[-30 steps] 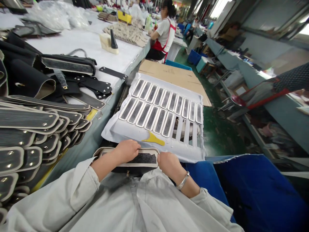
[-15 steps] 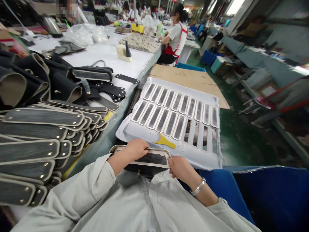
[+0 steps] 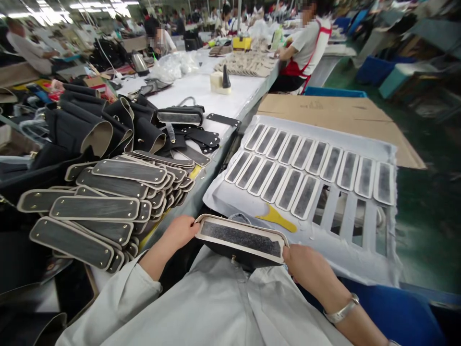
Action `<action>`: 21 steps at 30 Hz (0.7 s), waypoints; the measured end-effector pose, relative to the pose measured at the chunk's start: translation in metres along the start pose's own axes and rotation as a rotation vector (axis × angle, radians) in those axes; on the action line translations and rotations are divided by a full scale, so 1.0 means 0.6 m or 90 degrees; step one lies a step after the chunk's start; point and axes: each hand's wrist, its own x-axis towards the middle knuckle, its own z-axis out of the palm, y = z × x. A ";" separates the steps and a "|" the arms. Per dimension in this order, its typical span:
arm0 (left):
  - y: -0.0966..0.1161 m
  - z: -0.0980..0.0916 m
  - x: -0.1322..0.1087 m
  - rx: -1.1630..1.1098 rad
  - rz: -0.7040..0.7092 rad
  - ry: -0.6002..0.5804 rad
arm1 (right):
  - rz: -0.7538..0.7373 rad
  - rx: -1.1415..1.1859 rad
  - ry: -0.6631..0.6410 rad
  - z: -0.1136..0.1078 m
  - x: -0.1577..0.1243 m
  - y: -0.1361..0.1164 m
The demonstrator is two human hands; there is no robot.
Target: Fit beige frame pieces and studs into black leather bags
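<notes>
A black bag (image 3: 241, 239) lies in front of my body, its long face up, with a dark rough panel framed by a pale border. At its left corner my left hand (image 3: 180, 231) pinches the raised rim. The opposite end is gripped by my right hand (image 3: 305, 264), thumb by the pale border. A small metal fitting (image 3: 233, 259) shows on the bag's near side. Just beyond the bag lies a yellow scraper (image 3: 277, 217) on a pale board (image 3: 259, 229), which carries rows of dark panels with pale borders (image 3: 283, 187).
On the left, the table holds stacked dark strips with metal studs (image 3: 95, 207), folded black bag pieces (image 3: 75, 125) and another black bag (image 3: 182, 115). Cardboard (image 3: 324, 108) lies behind the board, a blue bin (image 3: 378, 307) at lower right. A co-worker (image 3: 306, 45) sits farther back.
My left hand has shifted from the rim's upper middle to the left corner, exposing more of the panel. My right hand keeps its end. The view has swung left.
</notes>
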 end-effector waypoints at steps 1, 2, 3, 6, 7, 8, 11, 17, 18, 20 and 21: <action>0.005 -0.002 0.003 0.021 0.002 -0.002 | -0.001 0.009 -0.002 0.001 0.001 0.001; 0.008 -0.003 0.005 0.028 0.006 -0.009 | 0.002 0.022 -0.005 0.003 0.001 0.002; 0.010 -0.005 0.007 0.029 0.010 -0.015 | 0.008 0.039 -0.007 0.005 0.002 0.002; 0.008 -0.005 0.011 0.043 0.019 -0.029 | 0.027 0.070 -0.011 0.008 0.006 0.001; 0.007 -0.004 0.012 0.044 0.020 -0.034 | 0.026 0.068 -0.015 0.009 0.006 0.001; 0.006 -0.003 0.012 0.043 0.021 -0.039 | 0.022 0.061 -0.019 0.009 0.007 0.001; 0.004 0.002 0.010 0.032 0.023 -0.049 | 0.010 0.047 -0.029 0.009 0.007 0.001; 0.002 0.003 0.014 0.028 0.026 -0.034 | -0.035 0.078 -0.038 0.013 0.008 0.012; 0.002 0.003 0.015 0.029 0.028 -0.029 | -0.037 0.094 -0.038 0.014 0.009 0.014; 0.002 0.008 0.015 0.025 0.045 -0.025 | -0.025 0.120 -0.037 0.018 0.010 0.017; 0.001 0.013 0.014 0.021 0.059 -0.026 | -0.016 0.130 -0.037 0.020 0.011 0.017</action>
